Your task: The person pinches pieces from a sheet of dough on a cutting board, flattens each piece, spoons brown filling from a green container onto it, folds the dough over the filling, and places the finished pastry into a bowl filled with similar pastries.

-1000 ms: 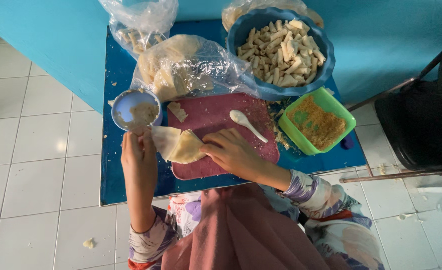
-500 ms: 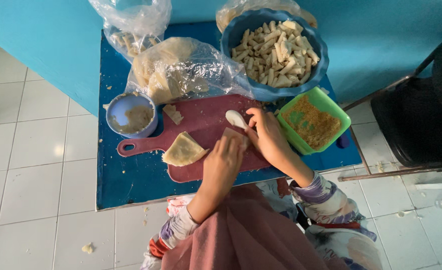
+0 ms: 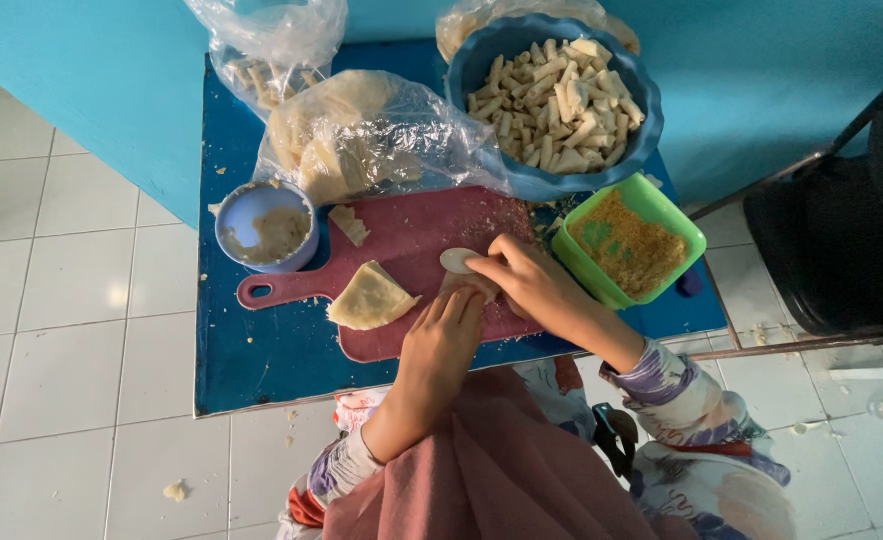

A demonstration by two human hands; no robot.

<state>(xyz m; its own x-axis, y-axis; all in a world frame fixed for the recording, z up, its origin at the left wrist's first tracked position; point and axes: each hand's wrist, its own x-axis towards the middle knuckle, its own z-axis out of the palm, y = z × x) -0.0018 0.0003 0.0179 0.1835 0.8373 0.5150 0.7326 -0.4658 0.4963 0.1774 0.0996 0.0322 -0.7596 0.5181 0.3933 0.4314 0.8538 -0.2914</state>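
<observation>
While both hands met over the maroon cutting board (image 3: 411,235), much of what they worked on stayed hidden. The left hand (image 3: 441,335) lay palm down on the board, fingers together and flat; whatever sat beneath it could not be made out. The right hand (image 3: 521,285) was curled at the white spoon (image 3: 457,260), whose bowl alone showed past the fingertips, the handle covered, so I could not tell whether that grip was truly closed on it. A folded pale wrapper (image 3: 369,297) lay on the board just left of the left hand, untouched. A small blue bowl (image 3: 265,226) of brownish paste stood at the board's left end, near the handle. A clear bag (image 3: 371,135) blurred the wrappers inside it, and a second bag (image 3: 266,40) was cut off at the top edge. The big blue bowl (image 3: 551,95) of rolled pieces and the green tub (image 3: 629,240) of crumbs stood on the blue bench (image 3: 261,370).

Half a second earlier the left hand had been slightly higher, its fingers nearer the spoon; the wrapper had not moved.
</observation>
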